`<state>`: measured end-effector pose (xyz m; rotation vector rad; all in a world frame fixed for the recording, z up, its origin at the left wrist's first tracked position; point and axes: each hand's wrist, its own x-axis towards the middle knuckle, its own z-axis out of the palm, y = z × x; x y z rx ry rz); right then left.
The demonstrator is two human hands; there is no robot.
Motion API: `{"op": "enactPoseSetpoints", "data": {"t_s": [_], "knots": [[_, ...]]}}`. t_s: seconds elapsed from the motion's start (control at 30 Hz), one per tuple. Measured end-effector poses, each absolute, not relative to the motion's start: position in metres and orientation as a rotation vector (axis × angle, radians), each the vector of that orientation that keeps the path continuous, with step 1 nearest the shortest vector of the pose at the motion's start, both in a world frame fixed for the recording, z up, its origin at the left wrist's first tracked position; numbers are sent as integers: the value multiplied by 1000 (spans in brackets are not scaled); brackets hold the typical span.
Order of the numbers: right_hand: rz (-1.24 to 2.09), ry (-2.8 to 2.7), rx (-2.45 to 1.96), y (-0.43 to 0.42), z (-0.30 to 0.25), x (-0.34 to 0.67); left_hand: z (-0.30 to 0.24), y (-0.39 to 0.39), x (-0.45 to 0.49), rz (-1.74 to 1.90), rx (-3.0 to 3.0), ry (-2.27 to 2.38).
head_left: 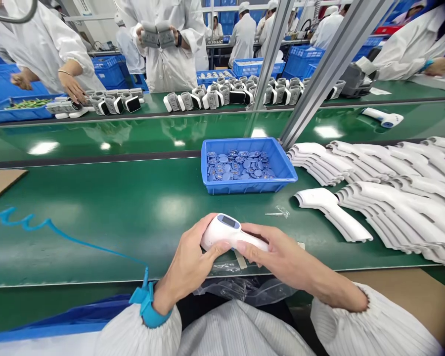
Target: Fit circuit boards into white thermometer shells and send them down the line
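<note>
White handheld device [232, 234] with a little dark display is up in both hands, over the near edge of the green bench [96, 198]. Going left to right: a piece of brown board [2, 182] sits at the far left, and a coiled blue cord [85, 241] runs over to the blue wrist strap [154, 316] on the left wrist. Left hand [189, 257] is wrapped round the fat head end, thumb on the near side. Just beyond the device there's a blue tray [244, 187] with a pile of blue discs [241, 165] in it. Right hand [278, 249] has the slimmer handle gripped between thumb and fingers. Past that, some clear plastic scrap [282, 211] on the bench, then one white shell [319, 198] lying right beside a bunch of nested white shells [404, 207]. Another white device [383, 117] lies farther back on the shiny green strip [163, 131].
</note>
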<state>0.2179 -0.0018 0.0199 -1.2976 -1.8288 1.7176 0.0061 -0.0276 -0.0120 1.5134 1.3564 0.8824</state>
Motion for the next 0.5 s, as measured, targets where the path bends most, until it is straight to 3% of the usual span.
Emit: {"op": "enactPoseSetpoints", "data": {"t_s": [0.33, 0.5], "knots": [[1314, -2016, -1042, 4, 10, 212, 2, -21, 3, 678, 1589, 1351], [632, -1908, -1329, 11, 19, 155, 8, -16, 13, 770, 1630, 1329]]}}
